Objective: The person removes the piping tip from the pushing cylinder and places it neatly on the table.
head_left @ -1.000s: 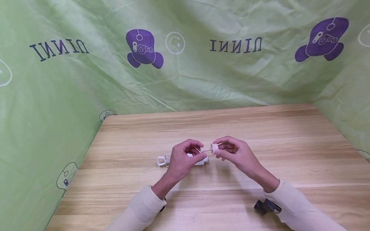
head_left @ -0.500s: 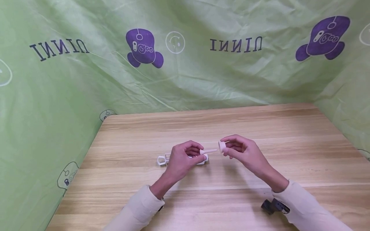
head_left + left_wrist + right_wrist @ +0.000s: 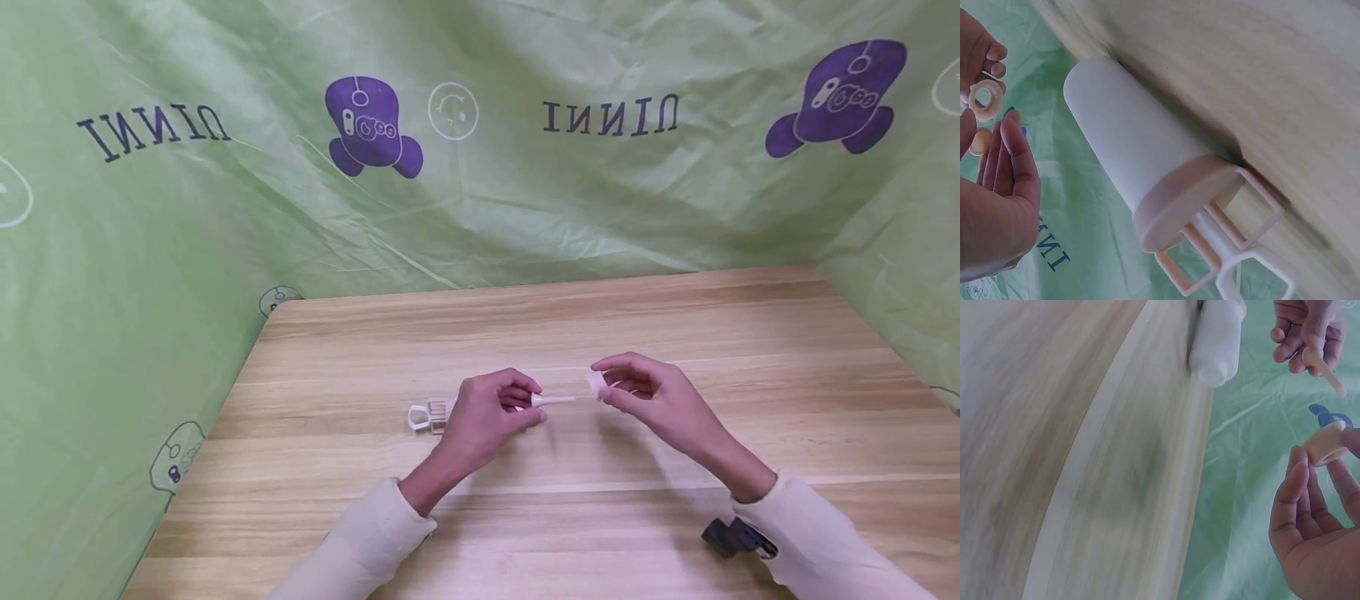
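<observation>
My left hand pinches a pale, slim tapered nozzle by its wider end, the thin tip pointing right. In my right hand, thumb and fingers grip a pale ring-shaped cap, open through its middle. Nozzle and cap are apart, with a small gap between tip and ring. Behind the left hand lies a large white plastic syringe with a beige end collar, square finger loops and a white loop handle. The left hand covers much of its barrel in the head view.
The syringe rests on a wood-grain table. A green printed cloth hangs behind the table and along its sides. A black wrist camera sits at the right sleeve.
My right hand has drawn the ring-shaped cap off to the right, away from the nozzle that stood inside it. The left hand has shifted slightly right with the nozzle.
</observation>
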`<state>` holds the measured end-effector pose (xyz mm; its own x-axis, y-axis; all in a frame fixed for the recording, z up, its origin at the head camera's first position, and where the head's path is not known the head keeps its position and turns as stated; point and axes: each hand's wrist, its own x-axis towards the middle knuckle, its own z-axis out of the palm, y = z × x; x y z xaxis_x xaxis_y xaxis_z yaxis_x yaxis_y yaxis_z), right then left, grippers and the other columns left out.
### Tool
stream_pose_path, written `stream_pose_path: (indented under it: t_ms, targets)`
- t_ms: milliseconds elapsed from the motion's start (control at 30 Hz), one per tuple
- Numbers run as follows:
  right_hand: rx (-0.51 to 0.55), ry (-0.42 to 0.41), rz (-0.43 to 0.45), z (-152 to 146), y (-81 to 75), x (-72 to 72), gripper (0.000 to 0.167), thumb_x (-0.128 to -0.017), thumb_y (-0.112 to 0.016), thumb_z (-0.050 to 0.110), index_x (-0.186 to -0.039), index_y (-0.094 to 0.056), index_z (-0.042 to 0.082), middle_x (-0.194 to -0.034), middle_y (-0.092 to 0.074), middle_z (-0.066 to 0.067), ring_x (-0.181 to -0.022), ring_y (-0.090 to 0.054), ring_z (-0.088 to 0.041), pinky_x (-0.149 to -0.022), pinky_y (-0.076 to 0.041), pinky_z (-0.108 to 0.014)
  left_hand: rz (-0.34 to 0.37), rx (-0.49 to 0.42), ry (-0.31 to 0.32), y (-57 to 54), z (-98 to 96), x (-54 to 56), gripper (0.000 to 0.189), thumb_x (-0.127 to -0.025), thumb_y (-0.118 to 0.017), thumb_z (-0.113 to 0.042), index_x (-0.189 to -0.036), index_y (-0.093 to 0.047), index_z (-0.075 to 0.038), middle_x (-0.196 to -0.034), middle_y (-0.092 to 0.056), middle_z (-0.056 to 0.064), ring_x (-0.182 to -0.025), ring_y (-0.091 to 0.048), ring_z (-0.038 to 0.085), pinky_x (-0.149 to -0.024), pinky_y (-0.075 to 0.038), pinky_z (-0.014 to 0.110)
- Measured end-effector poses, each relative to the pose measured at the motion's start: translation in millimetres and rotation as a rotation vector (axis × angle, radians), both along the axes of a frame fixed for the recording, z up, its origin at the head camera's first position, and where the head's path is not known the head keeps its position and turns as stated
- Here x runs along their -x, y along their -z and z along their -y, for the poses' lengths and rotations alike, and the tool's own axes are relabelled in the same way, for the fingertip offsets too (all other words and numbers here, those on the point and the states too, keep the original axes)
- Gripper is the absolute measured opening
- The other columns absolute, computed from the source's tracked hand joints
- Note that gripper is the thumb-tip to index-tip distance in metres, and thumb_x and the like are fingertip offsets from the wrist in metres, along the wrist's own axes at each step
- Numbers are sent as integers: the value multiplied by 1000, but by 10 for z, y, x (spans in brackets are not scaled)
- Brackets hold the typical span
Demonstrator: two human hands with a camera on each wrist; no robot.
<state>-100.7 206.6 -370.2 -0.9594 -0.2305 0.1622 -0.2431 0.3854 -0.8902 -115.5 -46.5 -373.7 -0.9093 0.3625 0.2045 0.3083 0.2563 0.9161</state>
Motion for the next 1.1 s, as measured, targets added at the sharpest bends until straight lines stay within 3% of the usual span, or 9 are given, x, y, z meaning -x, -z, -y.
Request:
stream_pose_path:
  t_ms: [133,333,600,767,867,1100]
  targets:
    - [-123,49,-36,-54,14,-10,31,-93,-74,22,-121,-68,10,-102,-71,-2,-88,-66,-18,-73,-53,-27,-15,40,9,-27,-51,6,21,-77,-83,5,-94,-72,0,-87,-74,10,-78,-70,10,-71,-55,22]
    - [-291,101,-79,-132,58,1,29,-92,-75,22,-117,-70,8,-96,-71,-2,-80,-65,-15,-70,-54,-28,-56,177,-4,-52,-152,36,19,-76,-86,-2,-91,-73,-5,-82,-73,-2,-72,-67,10,-64,-51,23]
    - [-365,99,-108,-187,87,26,25,-90,-75,12,-113,-71,6,-86,-69,2,-76,-64,-14,-68,-54,-29,-166,298,-37,-37,-238,73,21,-73,-90,-11,-90,-78,-9,-84,-71,-3,-83,-58,22,-74,-42,25]
    - [-387,98,-111,-211,105,34,23,-89,-75,13,-111,-72,7,-84,-68,3,-76,-64,-13,-68,-54,-29,-99,272,-23,3,-292,92,21,-73,-89,-7,-89,-77,-8,-73,-64,-11,-77,-57,23,-65,-40,24]
    - [-397,92,-112,-215,123,41,22,-89,-76,13,-110,-72,6,-83,-68,4,-76,-64,-13,-68,-54,-30,-67,279,-15,31,-323,108,20,-73,-89,-6,-89,-77,-9,-70,-63,-13,-73,-58,14,-64,-42,22]
    - [-422,87,-88,-233,179,49,21,-90,-76,15,-108,-72,6,-81,-68,6,-75,-64,-13,-67,-53,-31,-73,332,7,64,-373,126,21,-73,-89,-6,-88,-75,-6,-68,-65,-12,-67,-56,0,-67,-45,19]
